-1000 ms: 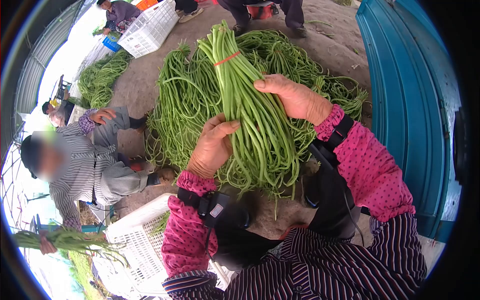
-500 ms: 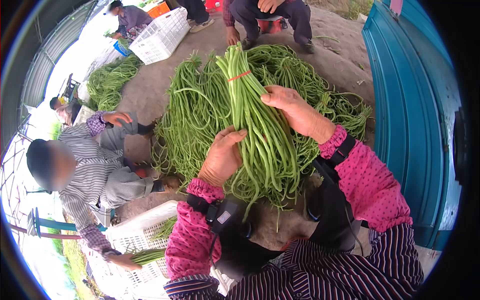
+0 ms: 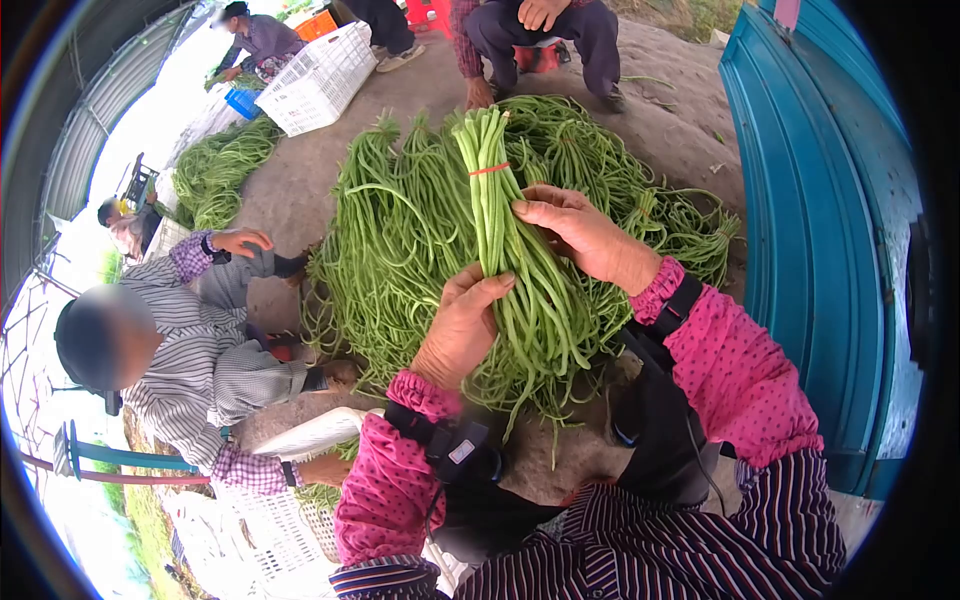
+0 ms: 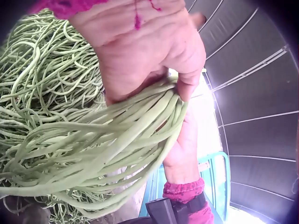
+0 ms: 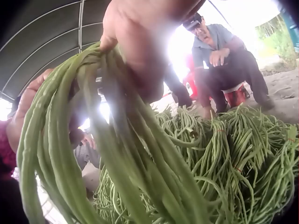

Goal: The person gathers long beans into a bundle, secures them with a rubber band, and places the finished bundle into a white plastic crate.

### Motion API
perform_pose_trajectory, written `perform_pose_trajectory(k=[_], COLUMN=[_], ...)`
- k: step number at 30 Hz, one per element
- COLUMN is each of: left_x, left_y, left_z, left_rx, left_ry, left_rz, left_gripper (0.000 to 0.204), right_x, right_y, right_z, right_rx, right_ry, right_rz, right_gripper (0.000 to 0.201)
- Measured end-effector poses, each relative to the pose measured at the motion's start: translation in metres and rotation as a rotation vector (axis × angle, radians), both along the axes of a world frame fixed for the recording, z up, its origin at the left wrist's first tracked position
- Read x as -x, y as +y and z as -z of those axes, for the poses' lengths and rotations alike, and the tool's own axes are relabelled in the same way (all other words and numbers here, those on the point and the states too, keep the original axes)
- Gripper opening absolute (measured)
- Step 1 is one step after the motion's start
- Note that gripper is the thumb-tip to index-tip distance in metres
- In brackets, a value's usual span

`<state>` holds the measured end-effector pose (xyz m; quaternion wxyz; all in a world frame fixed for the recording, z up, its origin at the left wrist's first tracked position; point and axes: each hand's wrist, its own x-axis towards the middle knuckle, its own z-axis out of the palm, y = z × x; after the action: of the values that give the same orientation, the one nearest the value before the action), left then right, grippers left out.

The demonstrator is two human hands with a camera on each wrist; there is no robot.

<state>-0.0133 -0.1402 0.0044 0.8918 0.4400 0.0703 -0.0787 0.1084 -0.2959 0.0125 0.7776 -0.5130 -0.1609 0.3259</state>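
Long-bean bundle (image 3: 535, 290) is what the person near me has up in both hands, held out in front of a broad pile of long beans (image 3: 395, 250) spread on the bare ground (image 3: 680, 130). A red band (image 3: 490, 169) cinches it close to the upper ends; below that the pods fan out and droop in loose curves.

The left hand (image 3: 462, 325) grips the bundle's left edge below the band, thumb laid across the front and fingers curled round. The right hand (image 3: 585, 238) is a little higher on the other side, thumb and forefinger pinching the pods; how its remaining fingers sit behind I can't fairly say, since the beans blur in the close view from that wrist.

I'd judge the bundle light to moderate in weight, limp through its length and firm only where the band gathers it. Single pods look smooth enough to slide past each other and slim enough to snap or bruise under a hard squeeze. So the sound place to take hold seems to be just under the band, with the whole bunch cupped in a full palm; lifting by the free tails would likely pull strands loose. A second palm under the drooping middle should stop it sagging and tangling with the pile.
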Motion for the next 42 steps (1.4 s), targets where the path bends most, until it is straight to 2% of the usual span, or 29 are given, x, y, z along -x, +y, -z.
perform_pose_trajectory(k=[2,5,6,9,10,13,14,16,19,20,23,27,28,31,36,39,42], left_x=[0.001,-0.003,-0.003,-0.005,-0.006,-0.006,-0.007,-0.010,-0.015,-0.017,-0.021,-0.023,-0.021,-0.025,-0.025,-0.023,-0.019], left_y=[0.001,-0.002,-0.004,0.000,0.001,0.004,0.000,0.005,0.007,0.007,0.007,0.013,0.013,0.013,0.008,0.008,0.008], left_z=[-0.003,-0.013,-0.013,-0.009,-0.010,-0.022,-0.022,-0.014,-0.005,-0.003,-0.004,0.002,0.002,0.003,0.004,0.007,0.011], left_rx=[-0.051,-0.182,-0.198,-0.438,-0.503,-0.261,-0.187,-0.039,0.152,0.211,0.273,0.299,0.299,0.259,0.221,0.175,0.161], left_ry=[-0.009,0.083,0.034,-0.083,-0.135,-0.033,-0.077,-0.085,-0.070,-0.071,-0.066,-0.043,-0.061,-0.078,-0.084,-0.101,-0.086], left_rz=[0.018,-0.058,-0.094,-0.179,-0.171,-0.124,-0.176,-0.107,-0.049,-0.055,-0.087,-0.148,-0.173,-0.174,-0.161,-0.136,-0.109], left_gripper=[0.031,0.031,0.032,0.037,0.045,0.049,0.043,0.040,0.032,0.032,0.030,0.035,0.037,0.040,0.043,0.043,0.040], right_x=[0.000,0.002,0.002,0.005,0.005,0.006,0.008,0.011,0.013,0.009,0.013,0.015,0.021,0.031,0.040,0.034,0.034], right_y=[0.002,0.004,0.004,0.004,0.004,0.002,0.003,0.005,0.006,0.007,0.011,0.010,0.009,0.011,0.014,0.012,0.010], right_z=[0.004,0.006,0.005,0.002,0.002,0.001,-0.001,0.001,0.000,0.007,0.004,0.011,0.006,0.009,0.010,0.016,0.017], right_rx=[-0.045,-0.099,-0.091,-0.066,-0.047,0.023,0.054,0.071,0.088,0.091,0.281,0.421,0.400,0.318,0.446,0.331,0.343], right_ry=[0.092,0.148,0.159,0.209,0.215,0.189,0.173,0.145,0.172,0.127,-0.185,-1.025,-0.937,-0.983,-0.985,-0.739,-0.659], right_rz=[-0.019,-0.044,-0.062,-0.100,-0.109,-0.188,-0.226,-0.305,-0.256,-0.283,-0.059,0.399,0.323,0.214,0.183,0.062,-0.013], right_gripper=[0.027,0.022,0.020,0.019,0.019,0.024,0.025,0.030,0.032,0.041,0.033,0.023,0.018,0.016,0.016,0.016,0.017])
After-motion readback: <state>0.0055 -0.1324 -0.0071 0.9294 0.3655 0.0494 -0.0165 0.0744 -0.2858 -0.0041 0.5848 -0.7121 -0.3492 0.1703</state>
